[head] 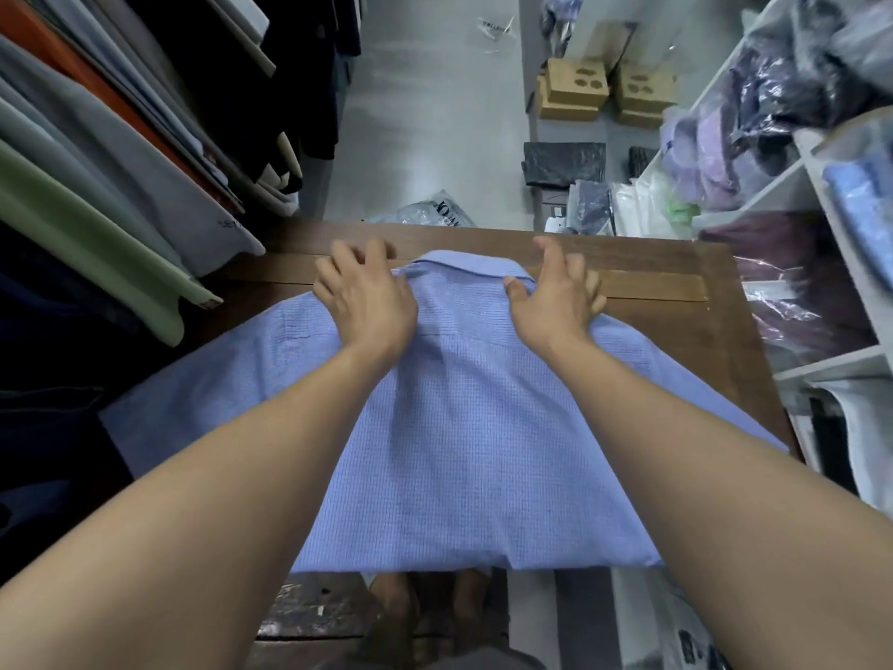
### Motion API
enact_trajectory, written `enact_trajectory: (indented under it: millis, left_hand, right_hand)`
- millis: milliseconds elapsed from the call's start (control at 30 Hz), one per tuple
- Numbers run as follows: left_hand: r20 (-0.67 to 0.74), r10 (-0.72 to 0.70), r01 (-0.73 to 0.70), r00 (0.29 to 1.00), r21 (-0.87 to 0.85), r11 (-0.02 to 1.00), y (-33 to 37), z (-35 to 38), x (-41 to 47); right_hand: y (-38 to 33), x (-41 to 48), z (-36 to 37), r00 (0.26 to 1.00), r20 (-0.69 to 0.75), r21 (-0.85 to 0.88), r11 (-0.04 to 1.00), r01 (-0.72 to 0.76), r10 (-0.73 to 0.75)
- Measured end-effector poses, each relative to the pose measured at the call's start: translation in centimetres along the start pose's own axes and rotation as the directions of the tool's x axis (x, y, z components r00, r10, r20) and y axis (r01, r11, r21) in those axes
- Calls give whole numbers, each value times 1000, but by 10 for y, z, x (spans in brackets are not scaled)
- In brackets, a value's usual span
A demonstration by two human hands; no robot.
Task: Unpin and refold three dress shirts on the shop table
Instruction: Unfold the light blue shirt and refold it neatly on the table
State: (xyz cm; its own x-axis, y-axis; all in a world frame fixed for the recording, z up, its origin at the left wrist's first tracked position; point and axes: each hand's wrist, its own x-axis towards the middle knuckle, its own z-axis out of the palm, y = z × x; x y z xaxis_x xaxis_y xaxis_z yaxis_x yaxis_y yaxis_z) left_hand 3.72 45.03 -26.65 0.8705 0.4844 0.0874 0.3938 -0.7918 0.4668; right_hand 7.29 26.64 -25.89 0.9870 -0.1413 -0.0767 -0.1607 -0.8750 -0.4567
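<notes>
A light blue checked dress shirt [459, 427] lies spread back-up on the brown wooden table [676, 331], its collar [464, 263] at the far side and its hem hanging over the near edge. My left hand [362, 297] rests on the left shoulder beside the collar, fingers spread and relaxed. At the right shoulder, my right hand [555, 292] lies with fingers spread and its thumb touching the collar's right end. Neither hand grips the cloth. No pins can be made out.
Hanging clothes [96, 162] crowd the left side, reaching over the table's left edge. White shelves [812, 186] with bagged shirts stand on the right. Beyond the table lie a plastic bag [430, 212], cardboard boxes [575, 89] and grey floor.
</notes>
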Motion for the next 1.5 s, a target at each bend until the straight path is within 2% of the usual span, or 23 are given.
enact_trajectory:
  millis: [33,100,200,267,367,467,533,600,667,733,767,900,967,1033,1100,1167,1233,1400,1433,1500]
  left_hand:
    - [20,77,-76,997,-56,996,1,1,-8]
    - [144,242,-215,960,-181,960,5,6,-25]
    - [336,441,-422,832,-130,897,17,17,-45]
    - [485,438,-502,757,2,865,25,26,-55]
    - [624,313,-501,716,147,853,32,36,-64]
    - [610,272,-449,744,155,880,42,37,-68]
    - [489,322,-425,811,114,898,48,36,-72]
    - [295,312,-347,903,71,935,50,37,-83]
    - [192,168,-176,967,28,984,48,40,-97]
    - [248,9,-11,969,8,1000,39,45,-109]
    - [289,-23,20,957,16,1000,32,47,-113]
    - [350,34,-50,936,37,998,8,51,-115]
    - [352,-6,-32,936,102,994,10,51,-115]
    - [301,7,-54,954,149,987,23,50,-115]
    - [222,107,-135,969,113,984,36,48,-118]
    - [282,208,-244,937,100,965,41,52,-120]
    - [398,211,-289,893,147,946,38,54,-120]
    - [559,113,-285,821,230,931,36,47,-105]
    - [543,117,-289,831,244,926,39,46,-105]
    - [494,223,-387,840,258,885,43,49,-111]
  right_hand:
    - [6,-3,0,999,-33,-47,999,-5,3]
    - [22,-11,-2,996,-91,-95,995,-20,11]
    - [52,-29,-11,988,-135,-188,977,-96,71]
    - [72,-44,-19,989,-100,-196,973,-125,107]
    - [104,-64,-30,987,120,-197,977,-85,110]
    - [127,-69,-39,948,304,-294,956,2,91]
    - [135,-66,-41,934,345,-328,944,26,94]
    - [138,-59,-37,936,339,-341,940,30,94]
    - [139,-51,-32,935,341,-357,933,33,98]
    - [141,-46,-30,937,337,-365,930,41,91]
    - [143,-44,-29,940,332,-363,931,48,81]
    - [152,-36,-30,940,340,-380,920,96,42]
    - [151,-35,-29,941,335,-396,914,90,52]
    - [143,-38,-29,965,259,-407,911,64,48]
    - [130,-44,-28,976,202,-357,923,145,-76]
    - [122,-51,-26,927,286,-276,905,324,-244]
    - [123,-54,-25,869,392,-249,875,416,-301]
    - [137,-42,-28,841,494,-286,872,397,-220]
    - [136,-41,-29,840,498,-287,873,394,-216]
    - [131,-41,-28,843,497,-283,880,381,-206]
